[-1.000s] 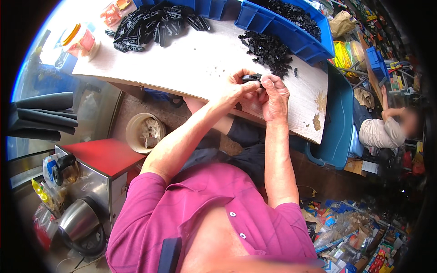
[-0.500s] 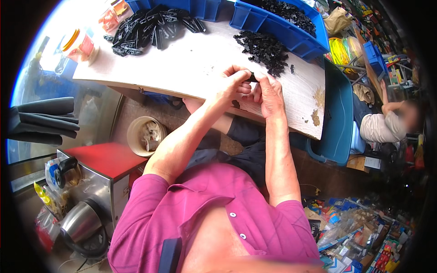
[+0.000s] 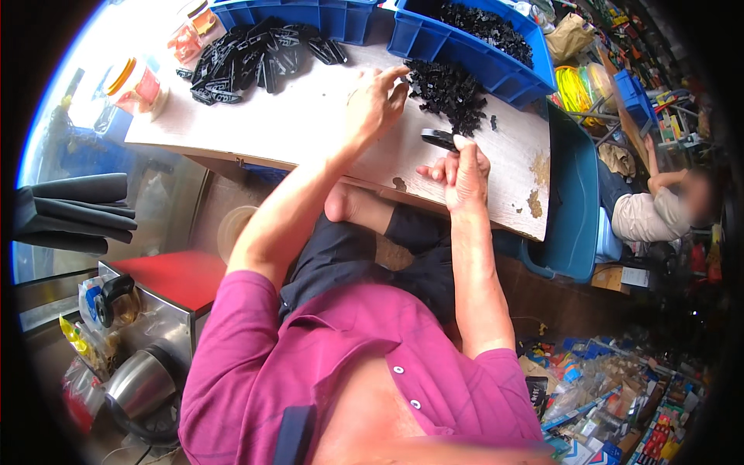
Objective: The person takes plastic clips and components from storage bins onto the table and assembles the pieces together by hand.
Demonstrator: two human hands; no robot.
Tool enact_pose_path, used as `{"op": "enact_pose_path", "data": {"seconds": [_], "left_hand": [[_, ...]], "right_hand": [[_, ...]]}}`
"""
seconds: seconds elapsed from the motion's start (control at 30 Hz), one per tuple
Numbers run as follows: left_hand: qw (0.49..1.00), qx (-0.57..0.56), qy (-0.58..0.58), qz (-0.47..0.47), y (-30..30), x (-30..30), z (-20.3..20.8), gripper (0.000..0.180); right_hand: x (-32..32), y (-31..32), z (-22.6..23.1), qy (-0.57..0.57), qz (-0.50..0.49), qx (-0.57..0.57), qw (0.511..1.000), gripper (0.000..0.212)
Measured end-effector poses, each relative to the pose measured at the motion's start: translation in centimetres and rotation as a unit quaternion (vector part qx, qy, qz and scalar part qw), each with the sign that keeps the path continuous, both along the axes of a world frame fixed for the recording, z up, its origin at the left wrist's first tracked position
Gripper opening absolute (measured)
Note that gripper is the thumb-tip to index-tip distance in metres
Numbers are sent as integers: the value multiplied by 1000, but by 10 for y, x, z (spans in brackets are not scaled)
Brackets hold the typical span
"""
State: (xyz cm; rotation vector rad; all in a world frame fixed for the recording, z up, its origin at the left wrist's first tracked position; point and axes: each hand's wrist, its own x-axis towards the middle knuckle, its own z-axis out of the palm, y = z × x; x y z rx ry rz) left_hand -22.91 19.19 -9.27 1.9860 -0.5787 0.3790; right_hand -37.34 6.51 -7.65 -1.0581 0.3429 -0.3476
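Note:
My right hand (image 3: 467,172) grips a black elongated plastic part (image 3: 439,139) between thumb and fingers, above the near part of the white table. Its far end points left, away from the hand. My left hand (image 3: 375,107) is raised over the table, fingers bent and apart, with nothing seen in it. Its fingertips are beside the left edge of a heap of small black plastic pieces (image 3: 449,91). Farther left lies a pile of longer black plastic parts (image 3: 246,63), similar in look to the held one.
Two blue crates, a left one (image 3: 325,22) and a right one (image 3: 473,63) with more small black pieces, line the table's (image 3: 310,116) far side. A lidded jar (image 3: 138,87) stands at the left corner. A teal bin (image 3: 570,225) adjoins the right edge. Another person (image 3: 651,205) is farther right.
My hands were together over the black part; now they are apart. The left has let go and moved up toward the small pieces, while the right keeps the part.

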Motion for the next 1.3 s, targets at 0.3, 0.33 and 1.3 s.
{"op": "enact_pose_path", "data": {"seconds": [0.3, 0.33, 1.3], "left_hand": [[965, 214, -149, -18, -1, 47, -16, 13], [962, 214, -168, -27, -1, 46, -13, 12], [990, 97, -88, 49, 26, -7, 10, 31]], "right_hand": [[-26, -102, 26, 164, -314, 44, 934, 40], [-29, -113, 30, 173, -370, 36, 912, 45], [9, -13, -7, -2, 45, -103, 994, 13]]}}
